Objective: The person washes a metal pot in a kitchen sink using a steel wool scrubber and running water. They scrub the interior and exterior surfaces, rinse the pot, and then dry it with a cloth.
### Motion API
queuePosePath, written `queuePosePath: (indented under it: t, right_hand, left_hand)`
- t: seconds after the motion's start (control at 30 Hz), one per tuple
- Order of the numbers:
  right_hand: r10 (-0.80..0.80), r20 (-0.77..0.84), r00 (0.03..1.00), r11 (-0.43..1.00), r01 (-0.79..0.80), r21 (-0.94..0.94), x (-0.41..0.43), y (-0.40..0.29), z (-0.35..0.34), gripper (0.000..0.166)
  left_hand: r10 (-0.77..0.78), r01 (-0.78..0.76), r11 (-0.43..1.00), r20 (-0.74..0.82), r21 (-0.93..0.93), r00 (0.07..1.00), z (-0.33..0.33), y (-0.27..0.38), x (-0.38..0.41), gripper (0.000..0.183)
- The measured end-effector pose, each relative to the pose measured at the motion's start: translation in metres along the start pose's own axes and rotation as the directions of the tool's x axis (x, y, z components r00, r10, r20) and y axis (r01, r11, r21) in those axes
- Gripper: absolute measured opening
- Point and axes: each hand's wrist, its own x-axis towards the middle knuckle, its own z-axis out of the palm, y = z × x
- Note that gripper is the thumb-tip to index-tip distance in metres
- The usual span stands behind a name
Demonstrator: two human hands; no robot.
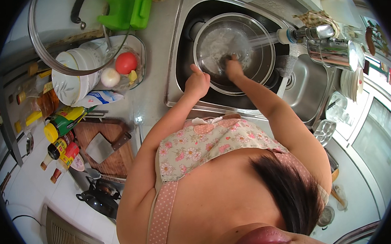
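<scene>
A round steel pot with dark handles (268, 57) stands in the large sink basin, with water in it. The faucet (289, 36) sprays a stream into it from the right. My right hand (235, 69) reaches into the pot, its fingers on a small dark object (224, 60) blurred by the water; what it is cannot be told. At the pot's near-left rim is my left hand (196, 82), thumb raised and fingers curled; whether they grip the rim is not clear.
Left of the sink stand a glass dish (142, 63) with a tomato (126, 63) and a peeled onion (110, 77), stacked bowls (68, 84), a glass lid (77, 72) and bottles. A cleaver (100, 148) lies on a wooden board (122, 159). A small basin (308, 89) is at the right.
</scene>
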Motion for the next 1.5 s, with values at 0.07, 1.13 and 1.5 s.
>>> queuePosePath:
  t: [0.07,1.13,1.5]
  right_hand:
    - [-0.174,-0.010,0.985,0.985,0.174,0.015,0.005,-0.030,0.004,0.025]
    - [-0.183,0.560,0.808,0.652,-0.326,0.684,-0.046,-0.045,-0.051,0.043]
    - [-0.441,0.152,0.885,0.756,0.274,0.595,-0.041,-0.049,-0.008,0.035]
  left_hand:
    - [0.003,-0.003,1.000,-0.007,0.005,1.000,0.000,0.000,0.000,0.055]
    - [-0.192,-0.001,0.071,-0.014,-0.998,0.981,-0.076,0.040,0.059,0.020]
    - [0.132,-0.148,0.825,-0.068,-0.545,0.989,-0.118,0.120,0.084,0.043]
